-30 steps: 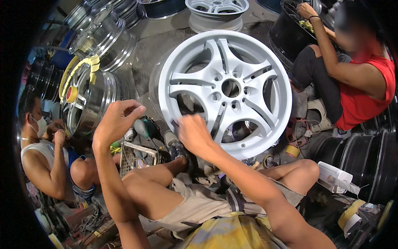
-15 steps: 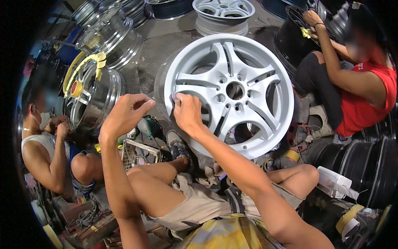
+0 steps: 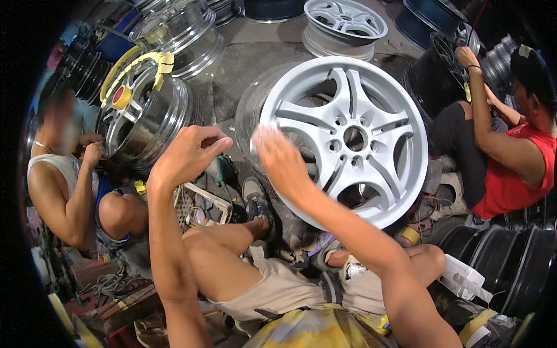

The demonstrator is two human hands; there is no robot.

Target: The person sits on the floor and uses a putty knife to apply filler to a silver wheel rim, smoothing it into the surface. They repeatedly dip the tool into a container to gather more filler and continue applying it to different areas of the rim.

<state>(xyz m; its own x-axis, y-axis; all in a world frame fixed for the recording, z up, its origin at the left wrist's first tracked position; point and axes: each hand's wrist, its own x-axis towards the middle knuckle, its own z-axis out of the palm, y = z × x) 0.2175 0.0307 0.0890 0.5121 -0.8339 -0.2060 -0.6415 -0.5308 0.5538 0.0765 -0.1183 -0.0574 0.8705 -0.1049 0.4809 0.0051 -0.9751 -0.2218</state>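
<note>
A large silver-grey alloy wheel (image 3: pixel 358 124) with split spokes lies face up and tilted in front of me, resting on a dark tyre (image 3: pixel 249 110). My right hand (image 3: pixel 282 156) is at the left edge of its rim, fingers curled in. Motion smears its fingertips, where a small pale patch shows that I cannot make out. To the left, my left hand (image 3: pixel 188 153) hangs in the air away from the wheel. Its fingers are bent, with a gap between thumb and forefinger and nothing visible in it.
On the left, a person (image 3: pixel 69 185) sits by a chrome wheel (image 3: pixel 154 119) with yellow tape. Someone in a red top (image 3: pixel 516 162) works at a dark wheel (image 3: pixel 432 72) on the right. A crate (image 3: pixel 203 203) and a green power tool (image 3: pixel 217 171) lie near my foot.
The view has shifted, so the wheel appears further right and lower. My right hand has moved slightly farther up along the rim and is now blurred. The left hand keeps its pose.
</note>
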